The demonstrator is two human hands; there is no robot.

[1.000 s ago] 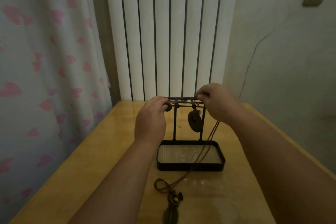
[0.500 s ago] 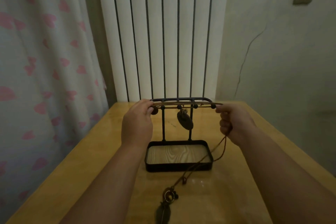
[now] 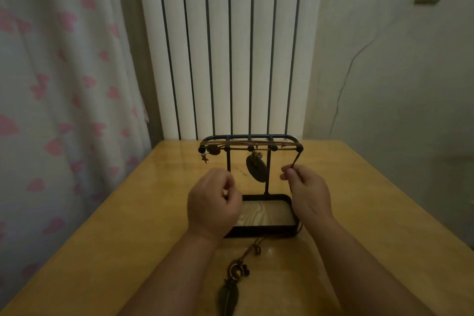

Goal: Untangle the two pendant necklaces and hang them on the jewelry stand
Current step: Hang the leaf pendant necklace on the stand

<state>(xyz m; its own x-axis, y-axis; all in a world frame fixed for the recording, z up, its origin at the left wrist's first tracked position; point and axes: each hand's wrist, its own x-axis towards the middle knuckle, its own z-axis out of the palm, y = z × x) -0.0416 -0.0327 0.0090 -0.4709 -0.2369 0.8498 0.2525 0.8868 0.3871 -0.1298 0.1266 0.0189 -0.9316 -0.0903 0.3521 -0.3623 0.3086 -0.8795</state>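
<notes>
A black wire jewelry stand point(image 3: 228, 161) with a wood-bottomed tray stands on the table. A brown cord necklace point(image 3: 256, 147) lies stretched along its top bar, with an oval dark pendant point(image 3: 256, 169) hanging in the middle and a small star charm point(image 3: 204, 158) at the left end. My right hand point(image 3: 306, 191) pinches the cord just below the bar's right end. My left hand point(image 3: 213, 202) hovers in front of the stand, fingers curled, holding nothing. A second necklace with a ring and a feather pendant point(image 3: 228, 295) lies on the table near me, its cord running up toward my right hand.
The wooden table point(image 3: 128, 226) fills the lower view. A white ribbed radiator panel point(image 3: 228, 46) stands behind the stand. A curtain with pink hearts point(image 3: 64, 84) hangs at the left, a plain wall point(image 3: 397, 84) at the right.
My left hand has let go of the bar's left end and dropped back toward me. My right hand has lowered below the bar's right end, pulling the cord down.
</notes>
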